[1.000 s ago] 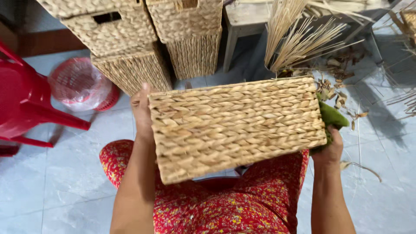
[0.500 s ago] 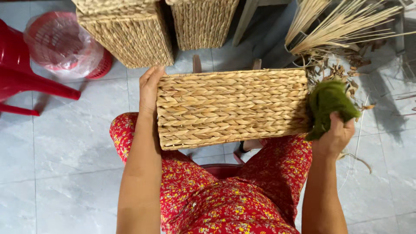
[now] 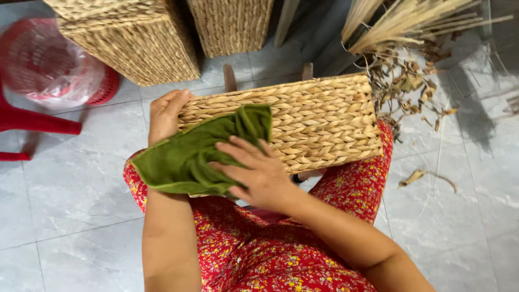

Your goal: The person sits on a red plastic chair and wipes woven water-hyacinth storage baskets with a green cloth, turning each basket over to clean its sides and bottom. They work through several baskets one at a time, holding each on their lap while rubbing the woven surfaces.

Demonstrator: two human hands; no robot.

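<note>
A seated person in red floral-print trousers wipes a rectangular basket woven from pale, plaited straw-coloured fibre, which rests tilted across the lap with one broad woven face turned up. The right hand, reaching across from four o'clock, lies nearly flat with fingers spread, pressing a soft, dark green cloth onto the nine o'clock end of that face; it pins the cloth rather than clutching it. The left hand, at the nine o'clock edge, curls loosely over the basket's short side and steadies it, part of the cloth draping beside its wrist. The step in hand looks to be the rubbing-down of the weave, with only the left end covered so far; carrying on would seem to call for a firm hold from the left hand while the cloth is drawn toward three o'clock along the ridged braids, which could snag the fabric. At twelve o'clock stand more woven baskets of the same coarse plait, at ten o'clock a round red plastic basket lined with clear film, and at two o'clock a bundle of dry straw stalks with brittle brown leaves, all on a grey tiled floor.
</note>
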